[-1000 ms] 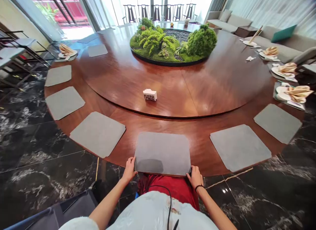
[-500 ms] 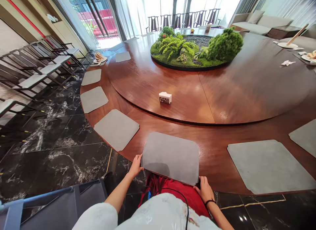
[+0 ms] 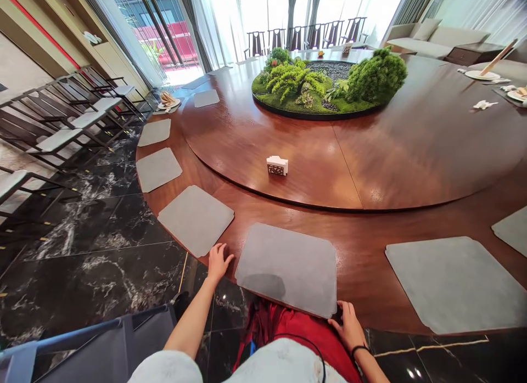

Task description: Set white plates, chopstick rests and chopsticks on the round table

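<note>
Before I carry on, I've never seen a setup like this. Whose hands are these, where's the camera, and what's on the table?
There is no machine: one person works bare-handed, and one head-worn camera looks forward and down.

The large round reddish-brown wooden table bears flat grey rectangular placemats along its edge. Farther in stand a small dark latticed holder with white contents and a round green miniature garden.

The left hand, fingers spread, is at the table's edge between the nearest placemat and its neighbour. The right hand is at the nearest placemat's right corner; contact is hard to tell. Nothing is clearly held.
</note>
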The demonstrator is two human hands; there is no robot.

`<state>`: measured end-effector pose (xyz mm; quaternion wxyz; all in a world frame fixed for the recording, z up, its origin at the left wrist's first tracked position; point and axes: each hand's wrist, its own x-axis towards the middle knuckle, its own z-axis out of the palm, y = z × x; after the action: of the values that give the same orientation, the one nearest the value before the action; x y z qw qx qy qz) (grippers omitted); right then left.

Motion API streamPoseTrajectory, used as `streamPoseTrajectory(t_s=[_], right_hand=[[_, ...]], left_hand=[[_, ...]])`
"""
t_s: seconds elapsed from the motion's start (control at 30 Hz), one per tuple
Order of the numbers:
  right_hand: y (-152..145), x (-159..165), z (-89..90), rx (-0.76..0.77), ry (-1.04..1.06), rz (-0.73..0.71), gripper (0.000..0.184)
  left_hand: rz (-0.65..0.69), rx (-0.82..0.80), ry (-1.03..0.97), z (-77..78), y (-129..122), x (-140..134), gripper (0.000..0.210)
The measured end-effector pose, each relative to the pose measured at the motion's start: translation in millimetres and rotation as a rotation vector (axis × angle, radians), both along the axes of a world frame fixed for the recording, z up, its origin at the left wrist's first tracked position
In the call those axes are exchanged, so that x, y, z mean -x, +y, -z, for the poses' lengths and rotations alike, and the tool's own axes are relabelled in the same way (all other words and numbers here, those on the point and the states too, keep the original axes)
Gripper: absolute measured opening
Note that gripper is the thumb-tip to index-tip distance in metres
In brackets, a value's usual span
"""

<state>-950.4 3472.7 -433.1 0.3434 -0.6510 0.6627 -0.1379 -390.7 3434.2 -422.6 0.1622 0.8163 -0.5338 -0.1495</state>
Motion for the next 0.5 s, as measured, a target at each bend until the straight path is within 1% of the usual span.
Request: streamPoseTrajectory(t_s=[0.07,0.13,0.2,0.27,0.37,0.5], right_hand=[[2,2,2.2,0.005,-0.036,0.022,0.047],[3,4,3.4,0.007,-0.060,0.037,0.050],[4,6,4.2,0.002,-0.070,0.046,0.053],[4,9,5.4,0.001,-0.068,0.056,0.054],[4,13,9.1,0.005,-0.065,0.058,0.053],[4,17,15.4,0.029,-0.069,0.054,0.052]], left_hand=[[-0.132,0.002,-0.073,3.1,-19,-18,0.064],[-0.230,-0.037,-0.110,11.8,-31,-34,0.068],[-0.305,-0.096,-0.117,23.0,-35,-47,0.067],[-0.367,-0.141,-0.118,33.1,-34,-56,0.065],[-0.409,-0.163,-0.129,41.2,-30,-67,0.063],[-0.391,-0.168,-0.145,41.6,-30,-78,0.061]])
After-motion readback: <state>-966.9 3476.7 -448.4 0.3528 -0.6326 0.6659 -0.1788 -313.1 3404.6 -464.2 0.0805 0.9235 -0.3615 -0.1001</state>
